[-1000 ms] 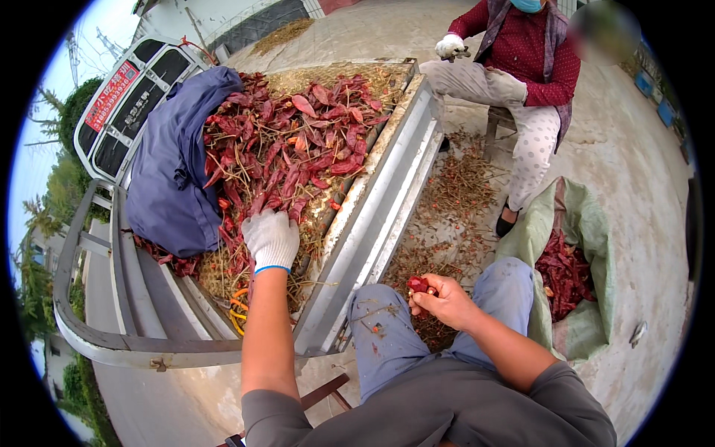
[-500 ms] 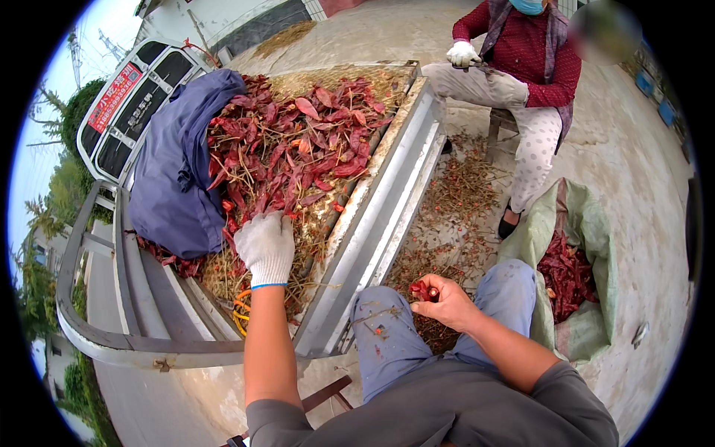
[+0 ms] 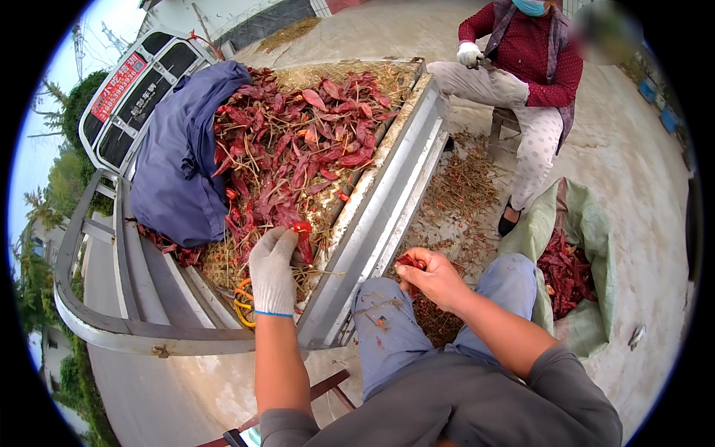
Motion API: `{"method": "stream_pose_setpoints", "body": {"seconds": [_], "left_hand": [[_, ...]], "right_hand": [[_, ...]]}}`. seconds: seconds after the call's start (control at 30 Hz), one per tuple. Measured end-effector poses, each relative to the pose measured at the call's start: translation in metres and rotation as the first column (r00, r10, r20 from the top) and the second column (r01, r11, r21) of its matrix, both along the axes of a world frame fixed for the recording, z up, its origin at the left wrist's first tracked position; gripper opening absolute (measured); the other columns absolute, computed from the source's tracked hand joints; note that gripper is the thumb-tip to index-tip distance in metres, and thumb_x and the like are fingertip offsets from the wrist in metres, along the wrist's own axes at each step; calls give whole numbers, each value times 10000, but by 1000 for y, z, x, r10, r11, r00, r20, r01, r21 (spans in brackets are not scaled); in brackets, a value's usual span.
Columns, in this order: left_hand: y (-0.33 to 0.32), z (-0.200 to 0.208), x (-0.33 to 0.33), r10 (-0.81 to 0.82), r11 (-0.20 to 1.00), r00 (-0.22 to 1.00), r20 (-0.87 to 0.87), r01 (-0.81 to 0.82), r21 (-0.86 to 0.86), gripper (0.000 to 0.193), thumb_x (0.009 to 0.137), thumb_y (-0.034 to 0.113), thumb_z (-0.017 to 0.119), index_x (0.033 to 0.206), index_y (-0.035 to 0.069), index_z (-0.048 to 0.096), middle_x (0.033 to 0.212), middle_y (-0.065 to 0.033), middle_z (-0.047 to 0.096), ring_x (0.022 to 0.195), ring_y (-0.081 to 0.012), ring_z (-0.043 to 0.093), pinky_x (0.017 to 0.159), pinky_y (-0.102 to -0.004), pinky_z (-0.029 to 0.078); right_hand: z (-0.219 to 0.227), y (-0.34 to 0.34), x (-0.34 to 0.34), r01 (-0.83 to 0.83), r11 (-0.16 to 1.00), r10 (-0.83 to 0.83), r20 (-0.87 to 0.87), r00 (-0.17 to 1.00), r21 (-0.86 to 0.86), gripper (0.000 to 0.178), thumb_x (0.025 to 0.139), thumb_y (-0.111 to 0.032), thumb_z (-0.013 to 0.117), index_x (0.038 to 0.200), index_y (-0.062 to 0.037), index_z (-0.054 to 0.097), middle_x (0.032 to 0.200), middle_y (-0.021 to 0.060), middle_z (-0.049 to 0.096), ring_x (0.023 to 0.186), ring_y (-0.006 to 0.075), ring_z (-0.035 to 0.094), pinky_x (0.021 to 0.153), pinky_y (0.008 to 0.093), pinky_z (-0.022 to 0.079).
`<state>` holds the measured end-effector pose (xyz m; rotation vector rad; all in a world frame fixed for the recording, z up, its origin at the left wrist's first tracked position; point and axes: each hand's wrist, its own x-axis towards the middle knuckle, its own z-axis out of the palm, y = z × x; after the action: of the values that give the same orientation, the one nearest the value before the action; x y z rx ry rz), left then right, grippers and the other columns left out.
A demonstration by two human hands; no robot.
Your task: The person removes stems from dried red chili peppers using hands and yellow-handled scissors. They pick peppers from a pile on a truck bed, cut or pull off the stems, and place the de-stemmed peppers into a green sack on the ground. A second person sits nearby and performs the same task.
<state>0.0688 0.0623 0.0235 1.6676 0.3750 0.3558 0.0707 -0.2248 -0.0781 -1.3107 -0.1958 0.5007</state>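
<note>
My left hand (image 3: 272, 272), in a white knit glove with a blue cuff edge, is at the near edge of a heap of dried red chili peppers (image 3: 298, 145) on a truck bed. Its fingers pinch a bright red chili pepper (image 3: 303, 240) that hangs down on their right side. Over my knees, my bare right hand (image 3: 438, 281) is closed around dark red chili peppers (image 3: 412, 261), which poke out between thumb and fingers. How many it holds is hidden. Bits of stem (image 3: 380, 307) lie on my left trouser leg.
A navy cloth (image 3: 179, 160) covers the heap's left side. The bed's metal side wall (image 3: 387, 201) runs beside my left knee. At my right stands an open green sack (image 3: 596, 290) holding chili peppers. A co-worker (image 3: 521, 67) sits ahead; stem litter (image 3: 465, 175) covers the ground between us.
My left hand has drawn back and slightly right from the heap, and a red chili pepper now shows at its fingertips. My right hand has shifted a little left and up.
</note>
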Motion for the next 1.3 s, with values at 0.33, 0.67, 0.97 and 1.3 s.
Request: {"method": "stream_pose_setpoints", "body": {"seconds": [0.33,0.67,0.97,1.3], "left_hand": [[-89,-48,-49,-206,947,971,-121,166,-275,219,986,97,652,1077,-91,720,823,-81,707,674,-113,627,620,-276,517],[-102,-65,-61,-133,961,966,-221,181,210,235,933,90,696,1098,-74,731,934,-93,737,829,-142,678,761,-304,554],[-88,-17,-50,-487,20,827,-280,331,943,331,870,183,747,1200,160,755,1155,-53,732,1000,-276,715,869,-444,540],[-83,-25,-45,-654,-48,675,-341,414,909,128,845,246,732,885,124,719,898,-49,693,881,-282,693,807,-440,516]], "right_hand": [[37,23,10,-79,996,79,14,997,42,353,1095,-311,628,1269,-7,667,959,12,700,751,60,609,612,244,498],[22,4,5,-97,976,115,81,990,-197,184,1023,-184,687,1082,-11,708,817,31,697,717,87,629,631,305,513],[30,-26,8,-7,710,521,519,678,-704,204,942,-210,697,1081,-59,695,864,172,726,803,384,696,723,491,539],[41,-23,17,-308,632,730,413,544,-711,323,980,-322,736,892,-36,615,773,177,650,727,393,631,673,494,487]]}}
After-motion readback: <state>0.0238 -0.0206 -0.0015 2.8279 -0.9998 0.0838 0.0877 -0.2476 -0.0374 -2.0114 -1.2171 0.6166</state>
